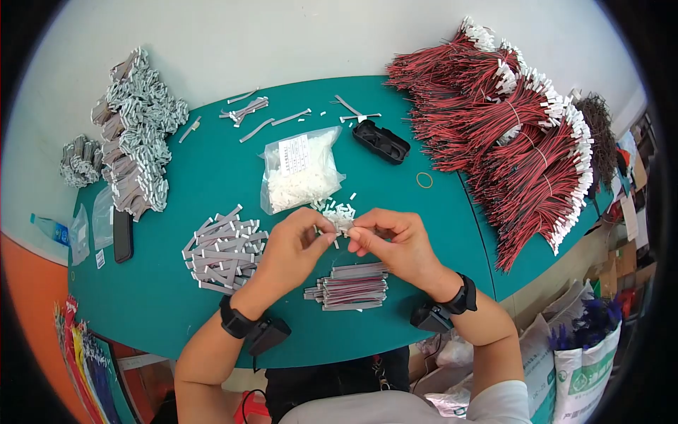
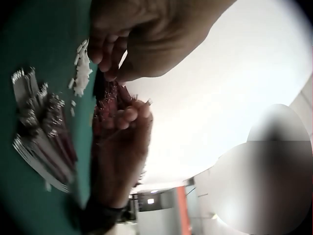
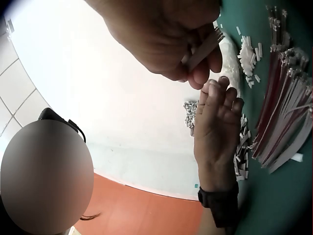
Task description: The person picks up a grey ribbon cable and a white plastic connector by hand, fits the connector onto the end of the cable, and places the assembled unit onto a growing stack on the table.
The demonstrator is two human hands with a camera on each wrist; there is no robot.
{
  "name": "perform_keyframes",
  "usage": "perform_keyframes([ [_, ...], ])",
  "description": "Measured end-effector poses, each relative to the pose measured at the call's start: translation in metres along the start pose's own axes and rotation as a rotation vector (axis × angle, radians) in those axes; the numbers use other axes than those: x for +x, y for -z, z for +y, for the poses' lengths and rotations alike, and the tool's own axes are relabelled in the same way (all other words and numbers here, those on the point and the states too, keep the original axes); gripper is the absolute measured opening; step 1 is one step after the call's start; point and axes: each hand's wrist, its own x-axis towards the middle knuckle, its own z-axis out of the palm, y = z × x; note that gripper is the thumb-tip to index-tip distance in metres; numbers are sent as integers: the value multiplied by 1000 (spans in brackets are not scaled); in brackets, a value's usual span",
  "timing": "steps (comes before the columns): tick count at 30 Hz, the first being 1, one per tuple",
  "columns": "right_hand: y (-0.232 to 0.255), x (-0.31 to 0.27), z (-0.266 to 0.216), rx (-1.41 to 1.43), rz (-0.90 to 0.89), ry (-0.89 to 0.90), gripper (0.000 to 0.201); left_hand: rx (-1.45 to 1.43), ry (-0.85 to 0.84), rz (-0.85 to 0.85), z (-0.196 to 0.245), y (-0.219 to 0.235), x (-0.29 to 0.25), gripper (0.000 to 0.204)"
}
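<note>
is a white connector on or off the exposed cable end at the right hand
Off: the grey cable in the right hand shows bare contacts there. Its other end, cannot tell.

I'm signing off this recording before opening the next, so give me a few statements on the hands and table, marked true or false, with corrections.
1. The right hand pinches a grey flat cable. True.
2. Red-and-black wires with white ends lie bundled toward the right of the head view. True.
3. The left hand rests on those wires. False: it is up close to the right hand's fingertips.
4. A clear bag of small white pieces lies beyond the hands. True.
5. The black case lies on top of that bag. False: it lies on the table, to the bag's right.
</note>
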Motion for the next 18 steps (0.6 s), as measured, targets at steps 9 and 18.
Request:
perform_keyframes([
  [9,0,0,-3,37,-98,-79,11,-766,186,-105,8,10,-2,18],
  [18,1,2,0,38,-128,-133,11,-717,141,-154,3,12,-2,18],
])
